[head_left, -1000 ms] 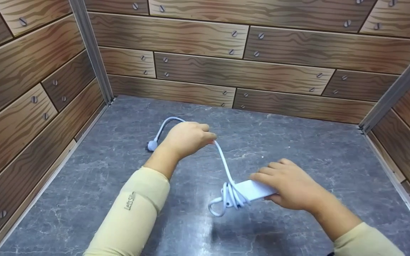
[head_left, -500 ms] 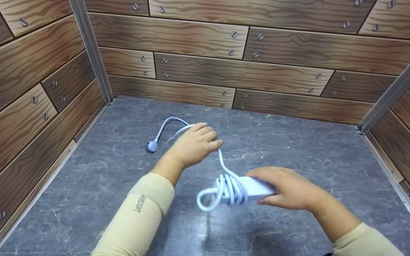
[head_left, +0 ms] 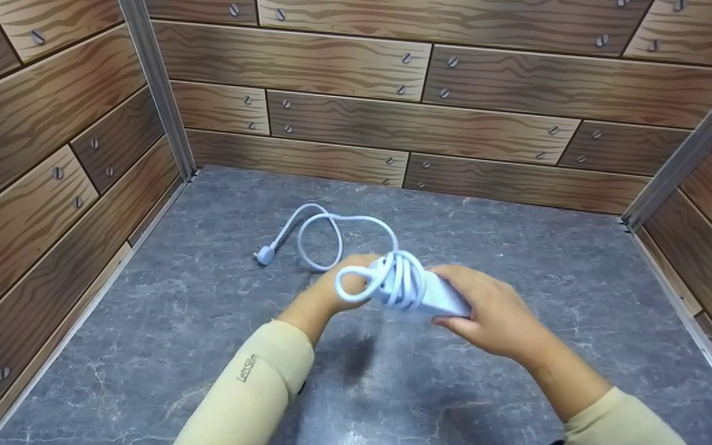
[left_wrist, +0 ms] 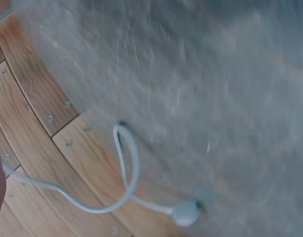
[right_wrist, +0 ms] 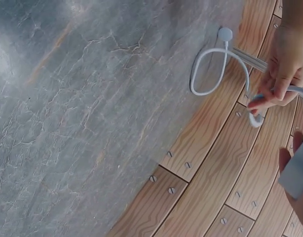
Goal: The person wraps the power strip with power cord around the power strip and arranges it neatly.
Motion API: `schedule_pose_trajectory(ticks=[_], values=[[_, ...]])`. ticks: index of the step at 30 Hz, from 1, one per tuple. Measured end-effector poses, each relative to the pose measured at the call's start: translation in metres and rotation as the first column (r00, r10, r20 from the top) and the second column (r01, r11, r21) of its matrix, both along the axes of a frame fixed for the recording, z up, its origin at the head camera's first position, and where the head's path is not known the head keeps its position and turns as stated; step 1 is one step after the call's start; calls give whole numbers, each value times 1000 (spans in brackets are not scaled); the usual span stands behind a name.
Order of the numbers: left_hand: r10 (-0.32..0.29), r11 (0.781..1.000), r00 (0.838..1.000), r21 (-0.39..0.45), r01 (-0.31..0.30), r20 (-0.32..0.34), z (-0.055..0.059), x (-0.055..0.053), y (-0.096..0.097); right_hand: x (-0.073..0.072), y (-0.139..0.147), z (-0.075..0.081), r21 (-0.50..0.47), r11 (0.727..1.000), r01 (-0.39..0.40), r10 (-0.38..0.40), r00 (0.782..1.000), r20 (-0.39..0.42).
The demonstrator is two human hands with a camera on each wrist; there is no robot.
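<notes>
Several loops of smooth pale-blue cord [head_left: 406, 281] could slip off the long pale-blue plastic power strip [head_left: 447, 299] your right hand [head_left: 495, 312] grips above the grey marbled desk [head_left: 547, 259] if your left hand [right_wrist: 287, 71], partly hidden but seemingly pinching that cord, loosens.

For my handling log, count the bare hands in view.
2: the left hand, partly hidden behind the wound cord in the head view, and the right hand, gripping the power strip.
</notes>
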State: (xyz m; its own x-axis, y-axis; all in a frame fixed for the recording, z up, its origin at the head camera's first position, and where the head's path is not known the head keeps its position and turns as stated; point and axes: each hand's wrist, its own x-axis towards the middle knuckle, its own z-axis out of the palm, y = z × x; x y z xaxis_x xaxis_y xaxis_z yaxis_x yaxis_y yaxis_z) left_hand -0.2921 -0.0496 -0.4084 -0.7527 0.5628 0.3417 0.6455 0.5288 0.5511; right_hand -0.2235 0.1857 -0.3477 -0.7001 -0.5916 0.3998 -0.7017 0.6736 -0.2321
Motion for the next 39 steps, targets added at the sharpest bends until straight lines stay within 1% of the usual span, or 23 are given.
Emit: schedule_pose_trajectory(ticks=[1,2,4,5,6,7,10,12,13,14,15,16,18,21,23,24,26,28,31,33,35,37,39], values=[[-21,996,996,91,13,81,-1,2,1,-1,-1,-1,-8,1000,25,-26,999,-19],[-26,987,989,161,2,148,-4,3,2,-1,-2,-2,-16,999,50,-50,998,-39],[-59,967,969,255,-4,240,-6,5,5,-3,-4,-4,-34,995,96,-99,992,-72],[-73,959,960,284,-7,271,-6,6,6,-3,-5,-4,-44,992,120,-123,989,-84],[-89,950,951,312,-8,295,-7,6,7,-3,-6,-5,-51,989,142,-146,985,-94],[-88,945,946,325,-20,312,-7,6,8,-4,-7,-5,-57,985,161,-167,981,-98],[-38,945,936,316,-80,350,-8,8,9,-4,-10,-7,-62,976,207,-213,971,-104],[-7,941,933,318,-116,361,-9,9,10,-4,-12,-7,-63,971,229,-235,966,-109],[1,936,929,328,-131,369,-9,10,11,-4,-12,-8,-64,969,237,-243,963,-113],[-5,925,925,354,-140,379,-9,11,12,-4,-13,-8,-67,967,244,-251,961,-119],[-25,906,918,398,-147,396,-9,11,13,-4,-13,-8,-73,965,251,-259,958,-125],[-51,880,907,448,-156,417,-9,12,13,-4,-14,-9,-81,962,261,-270,954,-131],[-121,804,883,566,-181,454,-9,13,15,-5,-15,-10,-102,955,280,-293,946,-143],[-226,669,852,710,-217,473,-7,13,17,-6,-15,-11,-132,941,311,-330,931,-154],[-254,615,843,752,-237,474,-5,13,16,-6,-16,-11,-151,932,328,-351,923,-159],[-268,596,837,764,-245,478,-4,12,15,-6,-16,-12,-160,929,334,-358,920,-161],[-301,568,817,781,-260,491,-2,11,13,-6,-16,-13,-180,923,340,-369,915,-162],[-342,552,782,785,-281,521,0,11,10,-5,-17,-13,-200,918,343,-376,913,-161],[-420,524,721,796,-303,551,-1,11,6,-4,-19,-15,-213,913,348,-384,909,-163],[-471,497,690,811,-308,550,-4,11,5,-4,-21,-16,-221,912,347,-387,906,-173],[-517,453,676,838,-305,525,-9,13,6,-4,-24,-17,-227,911,345,-388,904,-182],[-548,406,678,864,-297,490,-15,17,10,-3,-27,-17,-238,909,342,-389,903,-185],[-561,366,689,884,-291,459,-20,20,15,-4,-30,-15,-247,906,344,-391,904,-174]])
